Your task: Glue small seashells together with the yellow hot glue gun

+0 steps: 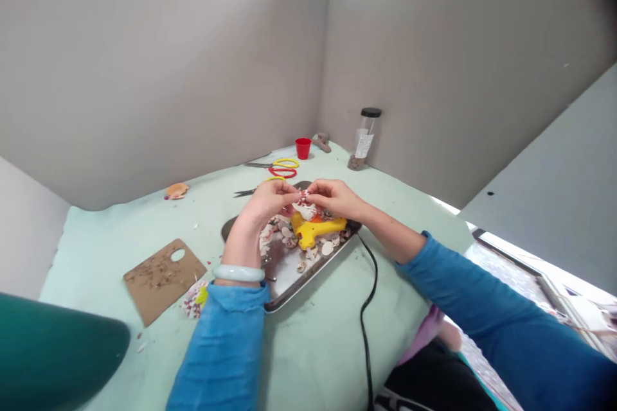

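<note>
Above a metal tray [284, 288], my left hand [274, 198] and my right hand [332, 196] pinch a small red-and-white piece [303, 196] between their fingertips. Its exact kind is too small to make out. A white shell [305, 210] shows just under the fingers; whether it joins the piece I cannot tell. Inside the tray lies a yellow glue gun [315, 228], below my right hand, with seashells [290, 242] scattered around it. A pale bangle [238, 273] circles my left wrist. From the tray's right side a black cord [369, 302] runs down toward the table's front edge.
Behind the tray lie scissors with red and yellow handles [283, 173], and a red cup [303, 148]. A clear jar with a black lid [365, 141] stands near the right wall. Left are a brown board [164, 279], an orange shell [177, 191] and a green rounded object [58, 353].
</note>
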Action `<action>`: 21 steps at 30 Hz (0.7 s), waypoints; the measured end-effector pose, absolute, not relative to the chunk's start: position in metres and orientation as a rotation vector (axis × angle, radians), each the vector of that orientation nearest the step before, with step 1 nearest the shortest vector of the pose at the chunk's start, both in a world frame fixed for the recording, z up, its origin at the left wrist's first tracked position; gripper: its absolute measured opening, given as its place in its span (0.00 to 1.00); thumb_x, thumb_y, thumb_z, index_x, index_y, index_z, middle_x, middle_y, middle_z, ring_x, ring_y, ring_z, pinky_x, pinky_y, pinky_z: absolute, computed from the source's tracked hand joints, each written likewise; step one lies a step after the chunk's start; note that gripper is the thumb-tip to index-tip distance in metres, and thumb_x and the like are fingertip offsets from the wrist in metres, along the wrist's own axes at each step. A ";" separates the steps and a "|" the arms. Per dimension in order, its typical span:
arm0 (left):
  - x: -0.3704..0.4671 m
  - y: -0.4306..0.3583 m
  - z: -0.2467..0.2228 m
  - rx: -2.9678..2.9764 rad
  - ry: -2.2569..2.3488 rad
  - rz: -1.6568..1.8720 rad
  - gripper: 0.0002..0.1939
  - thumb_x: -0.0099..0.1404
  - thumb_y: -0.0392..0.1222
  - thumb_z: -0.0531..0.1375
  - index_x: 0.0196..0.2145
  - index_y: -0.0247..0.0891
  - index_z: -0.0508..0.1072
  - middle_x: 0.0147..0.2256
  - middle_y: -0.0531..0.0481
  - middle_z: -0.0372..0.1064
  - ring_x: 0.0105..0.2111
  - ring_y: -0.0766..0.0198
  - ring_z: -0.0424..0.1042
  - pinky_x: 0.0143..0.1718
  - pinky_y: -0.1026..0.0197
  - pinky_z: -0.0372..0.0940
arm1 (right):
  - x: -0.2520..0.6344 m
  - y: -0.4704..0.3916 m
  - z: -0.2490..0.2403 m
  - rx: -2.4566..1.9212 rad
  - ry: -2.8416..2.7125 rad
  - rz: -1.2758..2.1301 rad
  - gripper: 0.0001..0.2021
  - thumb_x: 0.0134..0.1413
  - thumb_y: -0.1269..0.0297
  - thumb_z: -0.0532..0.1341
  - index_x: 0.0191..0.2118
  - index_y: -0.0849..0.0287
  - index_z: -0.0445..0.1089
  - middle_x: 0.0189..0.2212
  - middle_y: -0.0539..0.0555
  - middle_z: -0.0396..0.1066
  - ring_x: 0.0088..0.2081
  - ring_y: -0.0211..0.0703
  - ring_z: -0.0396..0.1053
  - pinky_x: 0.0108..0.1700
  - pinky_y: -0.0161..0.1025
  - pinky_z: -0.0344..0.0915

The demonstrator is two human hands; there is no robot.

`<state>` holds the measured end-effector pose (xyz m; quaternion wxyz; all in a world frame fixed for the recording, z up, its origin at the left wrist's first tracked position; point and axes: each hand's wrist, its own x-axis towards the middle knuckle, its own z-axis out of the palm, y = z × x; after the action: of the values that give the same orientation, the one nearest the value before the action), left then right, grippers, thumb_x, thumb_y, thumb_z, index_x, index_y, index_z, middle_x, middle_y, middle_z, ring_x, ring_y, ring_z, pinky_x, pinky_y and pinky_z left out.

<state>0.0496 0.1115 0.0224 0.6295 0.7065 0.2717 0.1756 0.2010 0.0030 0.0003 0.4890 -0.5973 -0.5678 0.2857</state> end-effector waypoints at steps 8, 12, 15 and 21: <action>0.050 0.106 0.026 1.671 0.688 0.435 0.14 0.49 0.45 0.67 0.27 0.32 0.69 0.20 0.51 0.67 0.19 0.69 0.66 0.21 0.65 0.64 | 0.210 0.009 -0.002 -1.369 -1.501 0.776 0.10 0.50 0.57 0.60 0.33 0.60 0.68 0.21 0.47 0.68 0.20 0.33 0.63 0.23 0.31 0.61; 0.048 0.101 0.031 1.738 0.726 0.433 0.13 0.51 0.44 0.65 0.29 0.33 0.68 0.24 0.49 0.69 0.20 0.69 0.67 0.22 0.66 0.63 | 0.215 0.017 -0.005 -1.343 -1.586 0.813 0.10 0.52 0.57 0.59 0.33 0.60 0.68 0.22 0.47 0.68 0.22 0.33 0.64 0.24 0.30 0.62; 0.044 0.096 0.032 1.779 0.748 0.449 0.12 0.52 0.45 0.63 0.30 0.34 0.69 0.25 0.50 0.69 0.21 0.70 0.68 0.23 0.67 0.63 | 0.218 0.024 -0.007 -1.349 -1.652 0.824 0.10 0.52 0.58 0.59 0.32 0.60 0.68 0.24 0.48 0.68 0.23 0.34 0.65 0.25 0.31 0.62; 0.031 0.071 0.032 1.872 0.904 0.514 0.12 0.53 0.45 0.62 0.32 0.36 0.68 0.23 0.52 0.68 0.21 0.68 0.69 0.21 0.67 0.62 | 0.214 0.025 -0.005 -1.291 -1.730 0.899 0.09 0.52 0.58 0.58 0.32 0.59 0.67 0.22 0.48 0.67 0.24 0.36 0.67 0.25 0.31 0.61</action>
<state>0.0310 0.0714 0.0325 0.4796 0.7671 0.3705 0.2105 0.2139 0.0249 -0.0055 0.3910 -0.5083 -0.6808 0.3539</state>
